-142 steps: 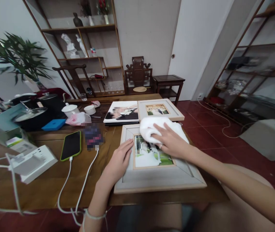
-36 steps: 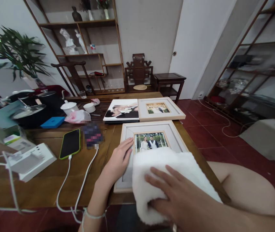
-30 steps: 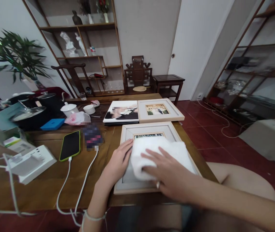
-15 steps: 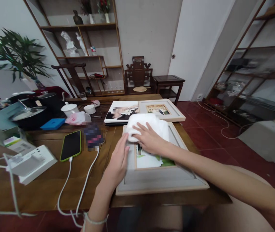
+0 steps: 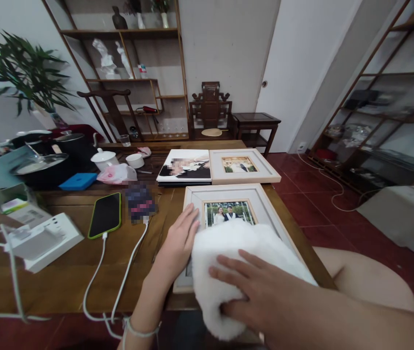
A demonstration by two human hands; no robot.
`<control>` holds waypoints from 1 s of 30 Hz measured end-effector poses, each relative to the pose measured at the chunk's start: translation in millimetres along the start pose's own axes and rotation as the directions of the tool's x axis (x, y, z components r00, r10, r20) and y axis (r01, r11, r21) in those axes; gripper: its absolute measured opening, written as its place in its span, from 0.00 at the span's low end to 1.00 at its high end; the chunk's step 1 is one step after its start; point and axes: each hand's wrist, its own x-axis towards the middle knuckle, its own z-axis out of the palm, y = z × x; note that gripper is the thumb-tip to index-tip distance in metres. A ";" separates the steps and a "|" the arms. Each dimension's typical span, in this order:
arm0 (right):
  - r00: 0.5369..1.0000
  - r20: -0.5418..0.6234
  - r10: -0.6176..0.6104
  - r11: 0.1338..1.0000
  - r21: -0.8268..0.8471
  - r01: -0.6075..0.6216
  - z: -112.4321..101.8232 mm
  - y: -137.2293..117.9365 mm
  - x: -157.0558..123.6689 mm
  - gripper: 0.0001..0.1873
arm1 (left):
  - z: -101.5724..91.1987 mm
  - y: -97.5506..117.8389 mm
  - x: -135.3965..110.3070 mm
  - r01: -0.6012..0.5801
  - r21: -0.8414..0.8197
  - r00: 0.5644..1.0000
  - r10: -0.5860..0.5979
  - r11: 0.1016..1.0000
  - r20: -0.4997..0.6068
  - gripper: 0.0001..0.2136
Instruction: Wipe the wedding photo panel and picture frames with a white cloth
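Observation:
A light wooden picture frame [image 5: 191, 196] with a pale mount lies near the table's front edge. The photo [image 5: 229, 212] in it shows two people; its lower part is covered. My left hand [image 5: 178, 238] rests along the frame's left side, fingers stretched and lying on the edge. With my right hand [image 5: 243, 287] I hold a fluffy white cloth [image 5: 210, 248], fingers partly spread over it and thumb pressed into a fold. The cloth drapes over the near half of the frame and hangs past its front edge.
Behind lie a photo album [image 5: 185, 165] and a second framed picture [image 5: 267, 167]. To the left are a phone [image 5: 105, 215] on a white cable, an open white box [image 5: 54, 238], a blue box [image 5: 78, 181] and dark pots [image 5: 39, 167]. The table's right edge drops to red tiles.
My right hand has drawn the white cloth from the frame's far part toward me, over its near edge, uncovering the upper photo. My left hand stays at the frame's left side.

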 end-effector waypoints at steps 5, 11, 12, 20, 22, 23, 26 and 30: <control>0.994 -0.067 0.083 0.996 0.031 -0.081 17.3 -9.7 14.9 0.19 | -0.6 -2.5 1.6 -0.024 -0.015 1.000 0.024 1.000 -0.004 0.19; 0.982 -0.097 0.160 0.987 0.032 -0.157 19.9 10.3 5.4 0.21 | -1.5 -2.5 2.4 -0.066 0.018 0.998 0.066 0.998 0.025 0.19; 0.976 -0.100 0.194 0.981 0.016 -0.193 20.6 16.7 -1.2 0.22 | -1.4 -1.9 2.5 -0.074 0.024 0.997 0.073 0.997 0.040 0.19; 0.836 -0.423 0.349 0.873 -0.177 -0.454 23.6 106.1 -22.1 0.22 | -3.0 3.3 3.1 -0.113 0.042 0.987 0.108 0.993 0.117 0.18; 0.816 -0.455 0.356 0.856 -0.192 -0.480 18.1 128.7 -11.6 0.23 | -3.9 3.4 3.5 -0.106 0.040 0.988 0.101 0.994 0.118 0.18; 0.816 -0.453 0.360 0.854 -0.193 -0.484 15.1 137.3 -5.6 0.23 | -4.2 3.3 3.7 -0.102 0.038 0.988 0.096 0.994 0.118 0.18; 0.841 -0.397 0.368 0.868 -0.177 -0.463 9.9 145.2 8.1 0.23 | -4.5 2.4 4.0 -0.088 0.023 0.990 0.085 0.996 0.117 0.18; 0.909 -0.273 0.314 0.924 -0.133 -0.359 14.5 107.4 2.6 0.25 | -2.7 0.3 3.8 -0.075 0.016 0.992 0.073 0.997 0.104 0.18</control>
